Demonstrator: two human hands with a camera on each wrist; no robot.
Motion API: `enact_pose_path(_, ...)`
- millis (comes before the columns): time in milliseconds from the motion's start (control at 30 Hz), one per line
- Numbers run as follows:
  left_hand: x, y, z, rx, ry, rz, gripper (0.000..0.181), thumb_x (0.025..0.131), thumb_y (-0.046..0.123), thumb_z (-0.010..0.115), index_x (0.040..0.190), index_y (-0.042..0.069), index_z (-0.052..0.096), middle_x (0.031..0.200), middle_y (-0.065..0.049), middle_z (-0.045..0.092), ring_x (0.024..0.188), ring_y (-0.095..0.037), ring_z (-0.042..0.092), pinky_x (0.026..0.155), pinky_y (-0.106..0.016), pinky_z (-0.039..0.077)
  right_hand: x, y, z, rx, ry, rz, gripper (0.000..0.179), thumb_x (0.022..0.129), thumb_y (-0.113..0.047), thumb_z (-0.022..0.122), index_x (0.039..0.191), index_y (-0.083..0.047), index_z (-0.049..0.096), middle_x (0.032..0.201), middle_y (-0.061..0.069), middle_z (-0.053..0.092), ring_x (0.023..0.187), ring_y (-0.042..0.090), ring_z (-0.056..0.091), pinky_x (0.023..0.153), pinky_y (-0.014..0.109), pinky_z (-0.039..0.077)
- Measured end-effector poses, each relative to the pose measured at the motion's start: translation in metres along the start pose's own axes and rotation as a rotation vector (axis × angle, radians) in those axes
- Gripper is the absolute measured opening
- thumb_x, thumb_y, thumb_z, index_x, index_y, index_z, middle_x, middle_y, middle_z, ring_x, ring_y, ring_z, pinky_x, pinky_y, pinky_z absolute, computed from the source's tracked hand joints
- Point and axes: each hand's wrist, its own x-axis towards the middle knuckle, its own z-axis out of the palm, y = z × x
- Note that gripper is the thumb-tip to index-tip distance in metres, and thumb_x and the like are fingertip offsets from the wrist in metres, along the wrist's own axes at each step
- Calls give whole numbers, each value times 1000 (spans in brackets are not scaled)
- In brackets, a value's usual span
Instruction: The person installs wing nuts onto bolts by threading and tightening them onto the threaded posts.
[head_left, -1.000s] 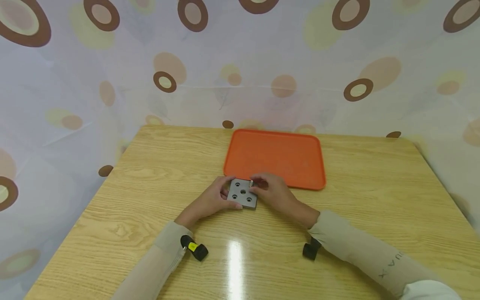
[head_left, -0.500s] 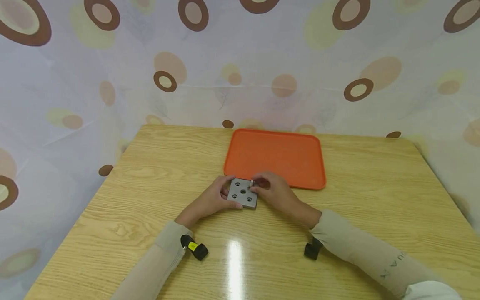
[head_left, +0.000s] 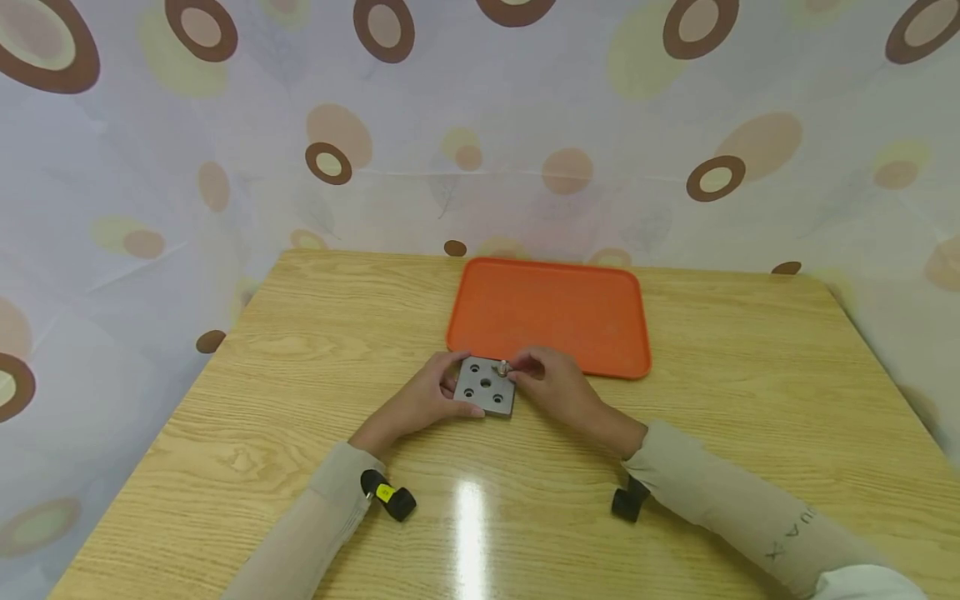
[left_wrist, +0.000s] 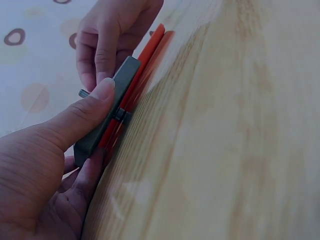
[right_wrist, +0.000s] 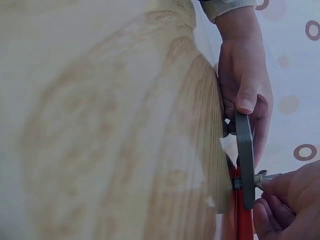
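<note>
A grey square metal plate (head_left: 485,387) with several holes is held just above the table by its left side. My left hand (head_left: 435,392) grips it, thumb along the near edge and fingers at the far edge. At the plate's far right corner, my right hand (head_left: 551,383) pinches a small silver wing nut (right_wrist: 260,177) with thumb and forefinger. A threaded stem (right_wrist: 272,176) sticks out past the nut, partly hidden by the fingers. In the right wrist view, short dark round pieces (right_wrist: 236,183) show under the plate.
An orange tray (head_left: 551,317) lies right behind the plate on the wooden table (head_left: 337,333). A patterned cloth (head_left: 480,125) hangs behind and at the sides. Black wrist cameras (head_left: 388,496) sit on both forearms.
My right fingers have shifted slightly to the right at the plate's corner. The wing nut appears turned, with its wings showing more. My left hand and the plate stay put.
</note>
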Motion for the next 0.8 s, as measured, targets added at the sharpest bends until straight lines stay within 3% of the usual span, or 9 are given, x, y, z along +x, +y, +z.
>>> enact_pose_path(167,0,0,0,14,2,-2,91,70,34,82,143,15,32,112,-4,43,88,-17,51,77,-30,46,1,2,0,-9,-6,-9,6,85,-13,69,90,-11,68,90,-3,66,84,11,60,76,30,49)
enact_pose_path(400,-15,37,-6,3,-18,2,84,77,17,78,142,1,29,114,-17,43,90,-26,50,77,-31,44,0,3,0,1,-26,-13,7,85,-13,69,92,-12,68,90,-5,67,83,8,60,74,27,49)
enact_pose_path(533,-13,31,-5,6,-19,2,84,76,17,78,143,1,29,115,-18,43,91,-26,51,77,-30,45,1,2,0,26,-31,-3,9,85,-13,69,93,-11,67,89,-4,66,83,9,60,75,28,49)
enact_pose_path(800,-1,0,0,1,-2,10,88,72,29,81,143,14,32,116,-8,42,89,-19,52,76,-30,46,3,4,-2,68,-53,-15,26,83,-15,70,108,-10,64,100,-2,64,93,11,59,81,28,48)
